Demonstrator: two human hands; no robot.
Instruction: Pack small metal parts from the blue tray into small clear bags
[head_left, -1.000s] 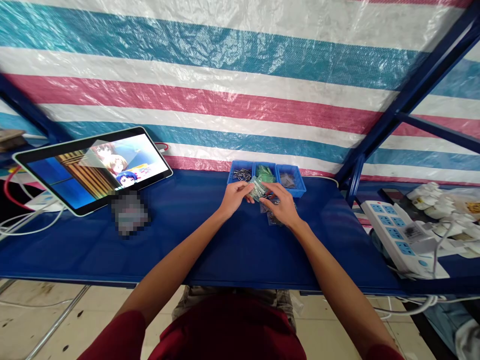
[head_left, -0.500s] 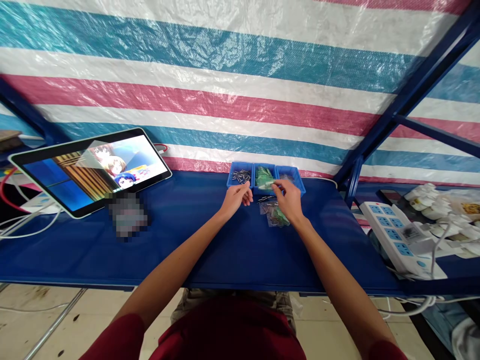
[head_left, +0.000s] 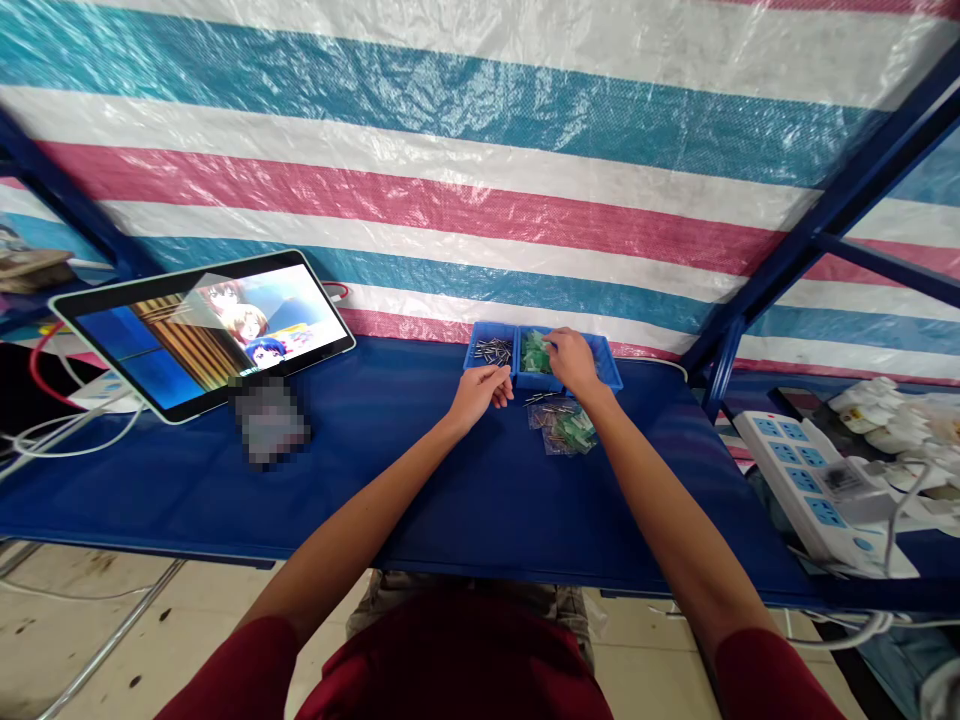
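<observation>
Three blue bins stand side by side at the back of the table. Dark metal screw-like pieces (head_left: pixel 492 352) fill the left bin (head_left: pixel 480 331). My left hand (head_left: pixel 478 397) is at its front edge, fingers curled and thumb against the forefinger; anything in them is too small to see. Green packets (head_left: pixel 535 354) lie in the middle bin (head_left: pixel 534 381). Over it, my right hand (head_left: pixel 572 360) has its fingertips pinched together at the packets; what they hold is hidden. The right bin (head_left: pixel 609 371) is partly covered by that hand. Clear and green packets (head_left: pixel 570 430) lie in front, under the right wrist.
A tablet (head_left: pixel 214 330) showing a cartoon leans at the left, with a blurred-out object (head_left: pixel 270 422) before it. A white power strip (head_left: pixel 814 490) and white parts (head_left: pixel 874 415) are on the right. Behind the blue table (head_left: pixel 360 470) hangs a striped plastic sheet (head_left: pixel 480 200).
My right hand has moved back from above the loose packets to the green packets in the middle bin. My left hand stays at the left bin. The view has shifted slightly left.
</observation>
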